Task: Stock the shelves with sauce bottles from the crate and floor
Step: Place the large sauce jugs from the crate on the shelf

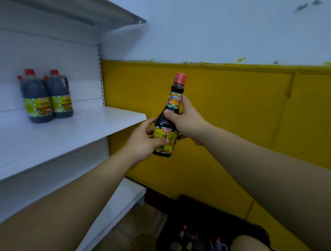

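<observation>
I note the sauce bottle (pixel 164 124) is probably glass, weighty and slick. Right hand (pixel 188 121) grips its shoulder, left hand (pixel 142 143) wraps the labelled body.

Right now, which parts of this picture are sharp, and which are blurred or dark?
Head view: the slim dark sauce bottle with a red cap, gripped by the left hand and right hand, is fairly sharp; the large dark red-capped jugs on the white shelf are blurred; the black crate below sits in shadow.
</observation>
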Demonstrator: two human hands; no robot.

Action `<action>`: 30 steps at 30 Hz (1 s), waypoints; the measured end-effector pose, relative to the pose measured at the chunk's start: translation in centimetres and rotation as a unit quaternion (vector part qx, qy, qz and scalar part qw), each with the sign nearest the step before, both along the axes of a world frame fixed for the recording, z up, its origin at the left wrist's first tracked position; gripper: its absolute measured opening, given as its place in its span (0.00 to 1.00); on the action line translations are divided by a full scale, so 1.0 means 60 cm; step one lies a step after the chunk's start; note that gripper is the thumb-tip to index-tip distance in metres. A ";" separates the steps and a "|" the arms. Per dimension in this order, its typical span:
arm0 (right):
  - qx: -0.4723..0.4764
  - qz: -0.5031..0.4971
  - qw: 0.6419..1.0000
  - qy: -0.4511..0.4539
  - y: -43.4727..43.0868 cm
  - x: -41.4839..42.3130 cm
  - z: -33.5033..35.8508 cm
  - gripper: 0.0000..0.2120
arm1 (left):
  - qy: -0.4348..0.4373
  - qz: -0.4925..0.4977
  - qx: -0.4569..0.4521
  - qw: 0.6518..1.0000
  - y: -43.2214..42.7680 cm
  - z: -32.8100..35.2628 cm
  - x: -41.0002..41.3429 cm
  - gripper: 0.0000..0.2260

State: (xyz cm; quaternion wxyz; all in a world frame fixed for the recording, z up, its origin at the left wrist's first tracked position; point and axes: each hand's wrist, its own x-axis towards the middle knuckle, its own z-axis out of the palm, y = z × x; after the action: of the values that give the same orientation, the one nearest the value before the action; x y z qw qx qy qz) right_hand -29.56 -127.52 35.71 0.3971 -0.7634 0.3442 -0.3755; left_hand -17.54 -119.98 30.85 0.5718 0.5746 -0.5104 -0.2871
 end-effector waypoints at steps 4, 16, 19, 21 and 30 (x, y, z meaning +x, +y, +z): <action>0.007 0.049 0.999 -0.019 0.040 0.052 0.012 0.21 | -0.019 0.046 0.013 0.999 0.062 0.015 0.040 0.34; 0.035 0.283 0.957 -0.044 0.205 0.298 0.004 0.13 | -0.074 0.274 0.091 0.954 0.311 0.008 0.188 0.37; 0.034 0.326 0.944 -0.040 0.252 0.369 0.003 0.17 | -0.131 0.319 0.181 0.921 0.384 0.002 0.235 0.39; 0.037 0.346 0.937 -0.036 0.280 0.416 0.002 0.18 | -0.181 0.355 0.253 0.882 0.434 -0.005 0.262 0.38; 0.046 0.377 0.925 -0.027 0.331 0.615 -0.014 0.19 | -0.290 0.429 0.431 0.739 0.535 -0.033 0.409 0.29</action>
State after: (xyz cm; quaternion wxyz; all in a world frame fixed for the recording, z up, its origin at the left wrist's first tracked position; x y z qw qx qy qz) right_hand 7.33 -107.63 34.85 0.5531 -0.8074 0.0366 -0.2020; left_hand 7.01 -87.86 28.86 0.1505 0.9732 -0.1729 -0.0199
